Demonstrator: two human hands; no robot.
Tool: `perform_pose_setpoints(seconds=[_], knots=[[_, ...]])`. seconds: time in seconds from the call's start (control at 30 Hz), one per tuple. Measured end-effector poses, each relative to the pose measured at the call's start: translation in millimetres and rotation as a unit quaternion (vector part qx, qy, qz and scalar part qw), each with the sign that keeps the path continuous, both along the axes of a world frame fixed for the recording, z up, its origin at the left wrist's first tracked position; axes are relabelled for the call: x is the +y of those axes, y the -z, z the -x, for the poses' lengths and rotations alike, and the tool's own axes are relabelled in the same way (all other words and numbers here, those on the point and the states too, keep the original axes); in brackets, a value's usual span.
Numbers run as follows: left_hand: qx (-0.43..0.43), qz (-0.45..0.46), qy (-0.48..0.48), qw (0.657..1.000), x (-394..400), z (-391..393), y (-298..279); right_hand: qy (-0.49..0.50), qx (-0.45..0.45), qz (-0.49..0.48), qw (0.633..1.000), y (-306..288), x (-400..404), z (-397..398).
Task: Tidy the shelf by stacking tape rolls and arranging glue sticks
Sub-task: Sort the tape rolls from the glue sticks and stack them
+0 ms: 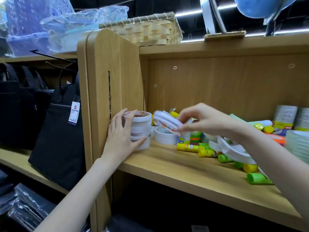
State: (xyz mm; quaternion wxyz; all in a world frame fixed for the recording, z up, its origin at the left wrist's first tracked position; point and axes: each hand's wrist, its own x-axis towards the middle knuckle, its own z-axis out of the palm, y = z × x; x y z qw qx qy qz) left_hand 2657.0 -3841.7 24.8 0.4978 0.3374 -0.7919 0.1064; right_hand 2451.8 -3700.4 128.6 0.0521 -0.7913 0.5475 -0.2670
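Between the right hand's [202, 120] fingertips [181, 117] a tilted white tape roll [167, 121] is pinched, just right of the tape stack [138, 129] the left hand [122, 136] cups at the shelf's [167, 161] left end. Set down crooked, the roll could topple the stack; the right forearm hangs over loose glue sticks [192, 147] and could sweep them off.

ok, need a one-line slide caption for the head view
Left hand steadies a stack of tape rolls while right hand brings another roll over, glue sticks scattered on the shelf.
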Motion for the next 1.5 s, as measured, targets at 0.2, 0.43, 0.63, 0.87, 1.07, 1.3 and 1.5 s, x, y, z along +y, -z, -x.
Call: perform_pose_setpoints(seconds=[0.2,0.43,0.63,0.87,1.07,1.3,1.5], knots=[[0.045,-0.015,0.030,0.998,5.2,0.5,-0.2,0.074,0.070,0.163,0.981,-23.6,-78.9,-35.7],[-0.029,0.030,0.000,0.999,-5.2,0.6,1.8,0.014,-0.133,0.056,0.989,-16.6,-104.9,-18.1],[-0.020,0.036,-0.018,0.999,-7.0,1.8,4.5,0.175,0.179,-0.058,0.966,5.3,-163.0,-15.4],[-0.022,0.030,-0.029,0.999,-3.8,0.9,3.0,0.234,0.150,0.020,0.960,38.8,-194.3,-21.7],[-0.027,0.025,-0.026,0.999,-1.8,-0.3,1.7,0.248,0.022,0.079,0.965,18.9,-173.7,-21.8],[-0.039,0.014,-0.034,0.999,-1.6,-1.4,0.6,0.234,-0.084,0.115,0.962,-43.8,-102.3,-0.4],[-0.040,0.088,-0.022,0.995,26.5,21.6,3.0,0.212,-0.088,0.111,0.967,-59.0,2.3,35.5]])
